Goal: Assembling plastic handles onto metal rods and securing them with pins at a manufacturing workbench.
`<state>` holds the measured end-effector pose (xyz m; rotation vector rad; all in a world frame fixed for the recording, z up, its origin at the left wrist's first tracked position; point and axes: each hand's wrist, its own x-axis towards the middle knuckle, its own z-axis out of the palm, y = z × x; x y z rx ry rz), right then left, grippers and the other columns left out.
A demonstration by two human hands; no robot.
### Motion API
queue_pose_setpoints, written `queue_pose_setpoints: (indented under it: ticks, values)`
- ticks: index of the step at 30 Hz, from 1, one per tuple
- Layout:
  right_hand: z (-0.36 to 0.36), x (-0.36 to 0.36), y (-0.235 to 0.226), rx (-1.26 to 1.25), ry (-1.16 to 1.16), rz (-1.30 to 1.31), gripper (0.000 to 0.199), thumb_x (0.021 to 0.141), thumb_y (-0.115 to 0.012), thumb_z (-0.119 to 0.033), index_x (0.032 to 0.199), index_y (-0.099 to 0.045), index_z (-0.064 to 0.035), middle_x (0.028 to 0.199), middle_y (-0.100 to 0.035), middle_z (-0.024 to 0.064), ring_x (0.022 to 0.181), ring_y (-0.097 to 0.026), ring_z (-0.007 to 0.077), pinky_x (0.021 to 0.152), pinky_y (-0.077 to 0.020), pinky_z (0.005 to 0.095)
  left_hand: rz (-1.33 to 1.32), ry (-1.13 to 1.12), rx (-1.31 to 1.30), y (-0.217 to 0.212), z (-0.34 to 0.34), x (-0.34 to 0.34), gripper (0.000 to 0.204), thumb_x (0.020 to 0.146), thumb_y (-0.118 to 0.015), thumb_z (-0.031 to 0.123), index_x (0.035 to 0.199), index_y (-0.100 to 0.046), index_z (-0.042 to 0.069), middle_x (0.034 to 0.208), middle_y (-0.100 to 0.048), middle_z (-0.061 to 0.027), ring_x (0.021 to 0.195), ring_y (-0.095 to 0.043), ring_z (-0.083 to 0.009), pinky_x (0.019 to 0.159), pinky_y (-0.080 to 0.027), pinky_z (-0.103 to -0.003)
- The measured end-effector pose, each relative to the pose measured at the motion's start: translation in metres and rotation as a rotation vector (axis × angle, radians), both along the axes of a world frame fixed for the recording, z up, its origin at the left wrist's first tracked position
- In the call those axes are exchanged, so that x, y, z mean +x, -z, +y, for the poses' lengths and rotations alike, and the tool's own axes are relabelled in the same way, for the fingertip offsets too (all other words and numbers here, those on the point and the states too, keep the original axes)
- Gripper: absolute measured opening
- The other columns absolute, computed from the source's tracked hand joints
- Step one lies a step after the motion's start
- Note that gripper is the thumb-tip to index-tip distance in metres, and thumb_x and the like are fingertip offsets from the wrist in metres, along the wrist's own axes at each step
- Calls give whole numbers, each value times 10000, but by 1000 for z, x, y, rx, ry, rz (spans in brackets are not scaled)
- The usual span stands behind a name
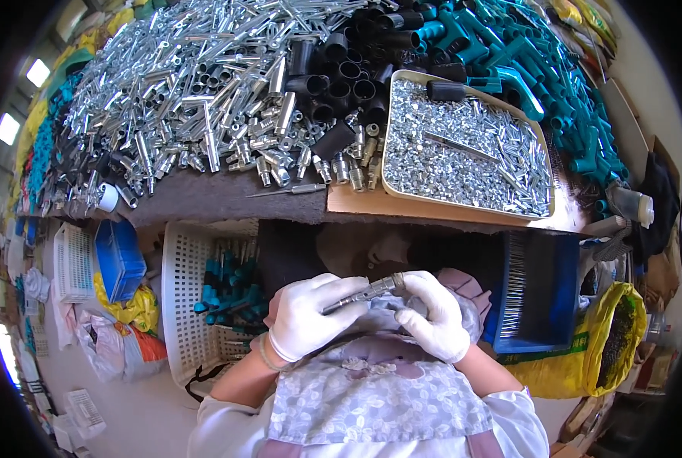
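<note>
Tray (387, 130) holds small screws; white basket (174, 305) holds teal handles (230, 286).

A slim silvery metal fitting (364, 292), tube-shaped with a knurled wider collar at its upper right end, lies slanted from about eight o'clock up to two o'clock. It is held in the air over the person's lap, below the edge of the bench (226, 200), its two ends gripped by white-gloved fingers.
</note>
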<state>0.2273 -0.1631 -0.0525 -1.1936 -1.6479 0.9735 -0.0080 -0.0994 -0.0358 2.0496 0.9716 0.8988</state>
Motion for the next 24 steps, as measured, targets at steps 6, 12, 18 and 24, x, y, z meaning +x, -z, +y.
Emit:
queue_pose_setpoints:
  ticks: [6, 12, 18, 24]
  values:
    - [-5, 4, -12, 5, -14, -160, 591, 906, -699, -259, 1405, -510, -4, 1136, -636, 198, 1032, -635, 378, 897, -523, 426, 24, 50, 146, -7, 8, 7, 264, 780, -821, 107, 1025, -747, 44, 858, -716, -121, 699, -698, -286, 615, -554, -344]
    - [23, 74, -73, 253, 142, -401, 344, 842, -731, -144, 1162, -670, -32, 1052, -678, 170, 1001, -660, 365, 884, -536, 432, 50, 47, 43, -9, 4, 4, 254, 745, -832, 48, 971, -735, -14, 857, -719, -159, 719, -698, -295, 658, -555, -340]
    - [91, 242, -85, 462, 766, -451, 161, 915, -662, -52, 1059, -728, -22, 1017, -722, 146, 979, -704, 295, 888, -542, 346, 24, 59, -18, -8, 3, 15, 255, 716, -804, 28, 950, -731, -42, 816, -700, -177, 685, -682, -286, 642, -541, -341]
    - [177, 285, -91, 603, 879, -751, 157, 884, -626, -142, 951, -765, -111, 979, -729, 113, 947, -694, 316, 842, -555, 403, 26, 36, -49, -11, 7, 15, 263, 725, -804, 39, 970, -740, -32, 826, -710, -172, 715, -703, -281, 667, -552, -337]
